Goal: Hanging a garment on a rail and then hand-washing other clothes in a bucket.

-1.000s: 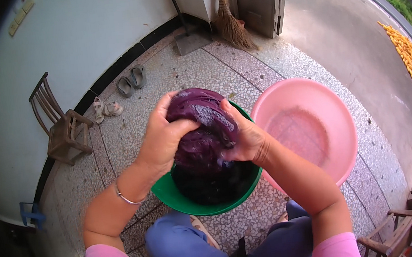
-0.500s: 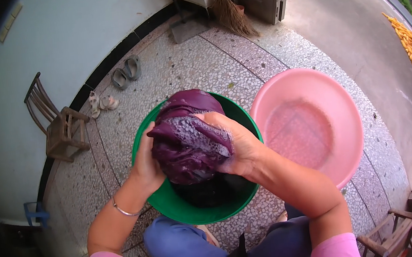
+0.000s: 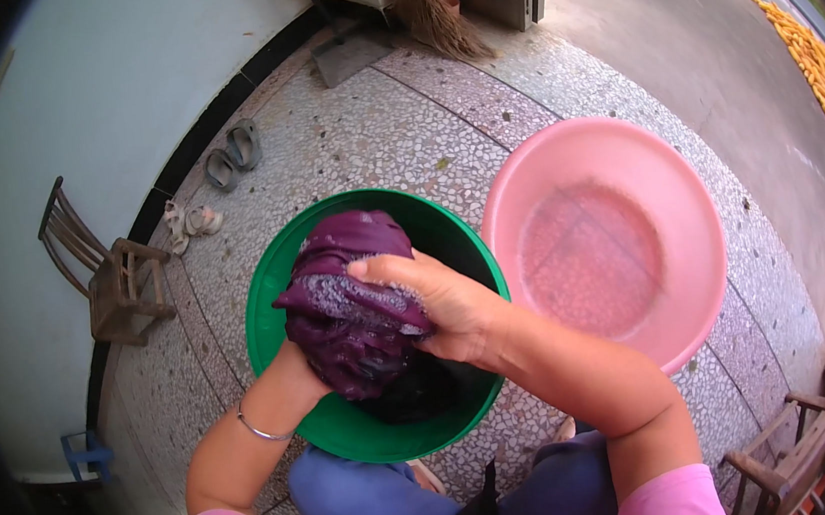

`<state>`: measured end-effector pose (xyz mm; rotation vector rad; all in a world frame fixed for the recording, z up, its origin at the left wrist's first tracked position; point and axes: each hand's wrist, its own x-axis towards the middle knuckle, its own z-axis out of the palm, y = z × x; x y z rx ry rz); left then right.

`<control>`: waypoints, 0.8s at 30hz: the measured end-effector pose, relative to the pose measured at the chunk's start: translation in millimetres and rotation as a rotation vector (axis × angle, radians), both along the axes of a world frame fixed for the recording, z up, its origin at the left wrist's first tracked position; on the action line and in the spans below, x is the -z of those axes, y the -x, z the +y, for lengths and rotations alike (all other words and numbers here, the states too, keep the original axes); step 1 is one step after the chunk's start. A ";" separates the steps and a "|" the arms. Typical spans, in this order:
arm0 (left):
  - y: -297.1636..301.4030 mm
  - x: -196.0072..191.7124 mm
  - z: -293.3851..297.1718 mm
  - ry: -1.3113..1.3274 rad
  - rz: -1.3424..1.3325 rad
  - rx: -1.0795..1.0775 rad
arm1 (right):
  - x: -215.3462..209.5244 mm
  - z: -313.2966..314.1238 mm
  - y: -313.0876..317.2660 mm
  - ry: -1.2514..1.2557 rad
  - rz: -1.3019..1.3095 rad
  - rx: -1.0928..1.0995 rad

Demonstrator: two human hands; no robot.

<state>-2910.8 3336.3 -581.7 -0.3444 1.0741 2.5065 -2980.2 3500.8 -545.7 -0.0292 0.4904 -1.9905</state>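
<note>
A wet, bunched-up purple garment (image 3: 352, 299) streaked with soap suds is held over the green basin (image 3: 277, 257). My right hand (image 3: 437, 300) grips its right side, the thumb lying across the top and the other fingers mostly hidden behind. From the lower left my left hand (image 3: 306, 369) holds the bundle, its fingers covered by the fabric. Dark wet cloth or dark water (image 3: 426, 389) shows at the bottom of the basin; I cannot tell which.
Against the green basin's right side stands a pink basin (image 3: 699, 257) with shallow water. Sandals (image 3: 233, 156), a small wooden chair (image 3: 114, 289) and a dustpan (image 3: 351, 55) line the wall. A straw broom (image 3: 438, 19) leans by the door; a wooden stool (image 3: 791, 459) stands lower right.
Both hands have brought the purple garment slightly lower into the green basin. My right thumb now lies over its top, and the left hand's fingers have slipped under the fabric.
</note>
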 end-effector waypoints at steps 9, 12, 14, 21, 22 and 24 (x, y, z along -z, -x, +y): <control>-24.8 -17.8 -3.5 0.200 -0.091 -0.286 | -5.5 7.2 -10.3 0.013 0.021 -0.108; -35.9 -42.4 -7.9 0.159 -0.125 -0.398 | -14.9 16.6 -13.7 0.095 -0.010 -0.218; -45.1 -41.9 -15.5 0.289 -0.035 -0.397 | -25.0 26.6 -12.7 0.085 -0.035 -0.302; 7.9 -125.8 78.0 0.123 0.061 -0.159 | -24.0 95.9 13.8 0.152 -0.064 -0.069; 23.4 -127.1 102.2 0.104 0.088 -0.099 | -34.2 132.8 10.2 0.010 -0.077 0.129; 40.6 -125.8 112.6 0.073 0.173 0.078 | -0.9 144.4 20.0 0.003 -0.014 0.266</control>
